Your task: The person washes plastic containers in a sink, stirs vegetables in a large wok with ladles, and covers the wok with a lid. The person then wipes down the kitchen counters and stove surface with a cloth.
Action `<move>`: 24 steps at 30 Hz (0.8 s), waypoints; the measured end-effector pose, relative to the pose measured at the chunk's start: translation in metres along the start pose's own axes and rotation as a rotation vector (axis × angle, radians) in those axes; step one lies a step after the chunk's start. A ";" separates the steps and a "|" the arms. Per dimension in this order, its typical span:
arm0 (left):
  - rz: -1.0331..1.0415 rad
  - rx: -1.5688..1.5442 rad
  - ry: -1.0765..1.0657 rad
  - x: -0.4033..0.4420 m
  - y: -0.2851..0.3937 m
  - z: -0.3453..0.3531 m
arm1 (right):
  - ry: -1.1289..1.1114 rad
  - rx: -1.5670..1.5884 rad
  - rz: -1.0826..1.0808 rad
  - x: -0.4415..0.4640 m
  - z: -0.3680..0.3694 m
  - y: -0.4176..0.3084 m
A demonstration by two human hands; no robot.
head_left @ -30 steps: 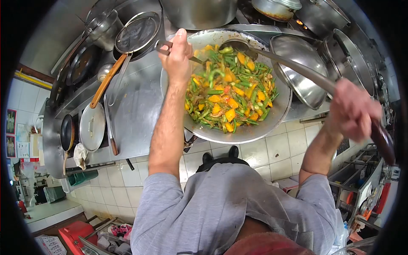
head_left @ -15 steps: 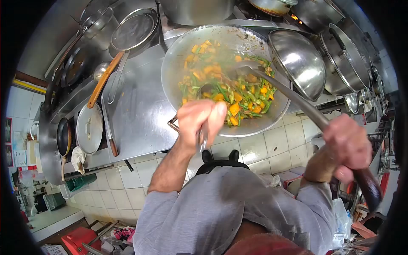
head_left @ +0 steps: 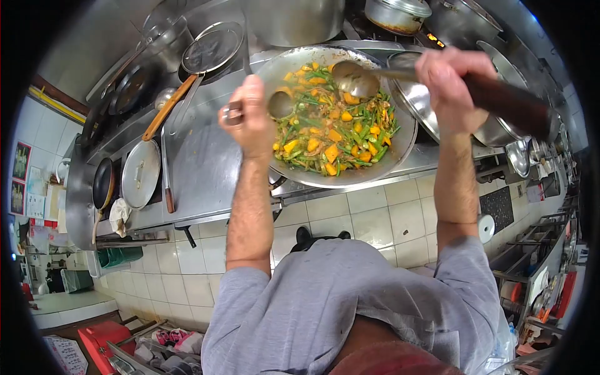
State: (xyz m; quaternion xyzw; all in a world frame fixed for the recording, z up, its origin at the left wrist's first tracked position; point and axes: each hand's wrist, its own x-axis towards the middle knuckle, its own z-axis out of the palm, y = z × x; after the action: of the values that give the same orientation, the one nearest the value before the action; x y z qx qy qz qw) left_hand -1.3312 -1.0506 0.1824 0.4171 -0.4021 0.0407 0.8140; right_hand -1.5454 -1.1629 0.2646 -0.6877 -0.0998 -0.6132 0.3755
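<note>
A wide metal wok [head_left: 407, 134] holds chopped green beans and orange squash-like chunks [head_left: 331, 152]. My left hand [head_left: 251, 119] is closed round the metal handle of a small ladle at the wok's left rim. That small ladle's [head_left: 279, 105] round bowl rests at the left side of the food. On the right, my right hand [head_left: 453, 87] grips a large ladle [head_left: 355, 81] with a thick dark handle. Its broad bowl lies over the far part of the vegetables, tilted, and the handle points out to the right.
A steel counter [head_left: 203, 165] runs left of the wok. On it are a strainer [head_left: 212, 47] with a wooden handle [head_left: 169, 107], a pot lid [head_left: 140, 175] and a small frying pan [head_left: 103, 183]. A big pot [head_left: 294, 22] stands behind; a metal bowl [head_left: 415, 103] leans at right.
Both hands have moved forward and up, the left also leftward and the right leftward. The large ladle's bowl has turned and shifted left; the small ladle has moved to the wok's left side.
</note>
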 end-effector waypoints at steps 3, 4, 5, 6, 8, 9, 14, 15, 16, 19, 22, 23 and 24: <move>-0.005 0.084 0.075 0.009 0.004 -0.010 | -0.072 -0.268 0.099 0.019 0.024 0.002; 0.015 0.138 0.084 0.011 -0.005 -0.009 | -0.221 -0.535 -0.117 0.020 0.028 0.021; 0.036 0.192 0.094 0.013 -0.017 -0.008 | -0.357 -0.330 -0.141 0.020 0.034 0.036; 0.039 0.188 0.093 0.012 -0.035 -0.010 | -0.432 -0.369 -0.171 0.013 0.040 0.059; 0.043 0.415 0.114 0.009 -0.077 -0.012 | -0.448 -0.443 -0.115 -0.008 0.042 0.103; 0.005 0.408 0.135 0.008 -0.089 -0.012 | -0.237 -0.412 -0.051 -0.008 0.046 0.100; -0.172 0.292 0.485 0.042 -0.162 -0.025 | 0.577 -0.049 0.278 0.039 -0.059 0.145; -0.291 0.195 0.591 0.046 -0.181 -0.031 | 0.663 0.037 0.346 0.038 -0.093 0.153; -0.410 0.093 0.692 0.050 -0.193 -0.032 | 0.752 0.123 0.412 0.035 -0.125 0.162; -0.590 -0.022 0.827 0.040 -0.210 -0.011 | 0.958 0.094 0.410 0.013 -0.143 0.162; -0.602 -0.095 0.777 0.046 -0.232 0.007 | 1.030 0.215 0.475 -0.025 -0.174 0.171; -0.603 -0.166 0.721 0.050 -0.233 0.012 | 1.031 0.215 0.475 -0.034 -0.176 0.169; -0.604 -0.166 0.724 0.050 -0.228 0.019 | 0.977 0.238 0.442 -0.040 -0.170 0.161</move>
State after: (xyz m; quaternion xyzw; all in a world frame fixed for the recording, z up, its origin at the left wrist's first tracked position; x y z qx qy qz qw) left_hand -1.2172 -1.2255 0.0753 0.4081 0.0447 -0.0873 0.9077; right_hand -1.5887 -1.3715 0.1588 -0.2801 0.1644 -0.7523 0.5731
